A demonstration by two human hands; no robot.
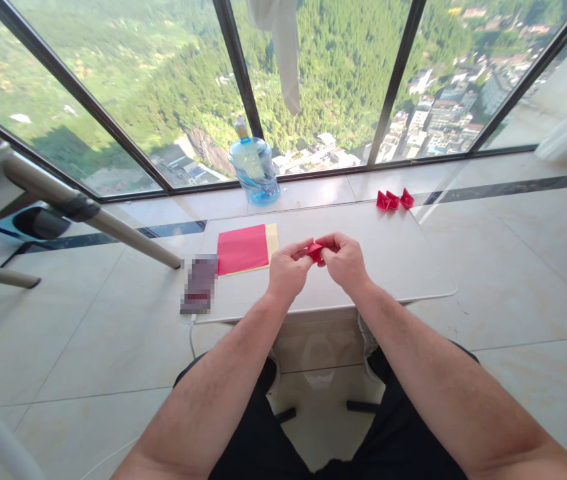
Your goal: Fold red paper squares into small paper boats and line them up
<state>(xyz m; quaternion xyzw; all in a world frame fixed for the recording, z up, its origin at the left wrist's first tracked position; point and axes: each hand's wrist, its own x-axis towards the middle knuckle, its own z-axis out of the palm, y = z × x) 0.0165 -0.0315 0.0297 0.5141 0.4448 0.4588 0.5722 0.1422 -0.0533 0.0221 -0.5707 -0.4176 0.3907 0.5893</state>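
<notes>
Between my two hands, above the low white table (343, 283), is a small piece of folded red paper (315, 252). My left hand (288, 268) pinches its left side, and my right hand (344, 261) grips the right side. Fingers cover part of the folds. A stack of paper sheets (242, 247), red on top with a yellow edge showing, lies just left of my left hand. Three folded red paper boats (392, 200) stand at the table's far right edge.
A phone (199, 285), blurred out, lies at the table's left end with a white cable (192, 337). Behind the table a blue water jug (255, 170) stands against the window. Metal furniture legs (133, 233) rise at the left.
</notes>
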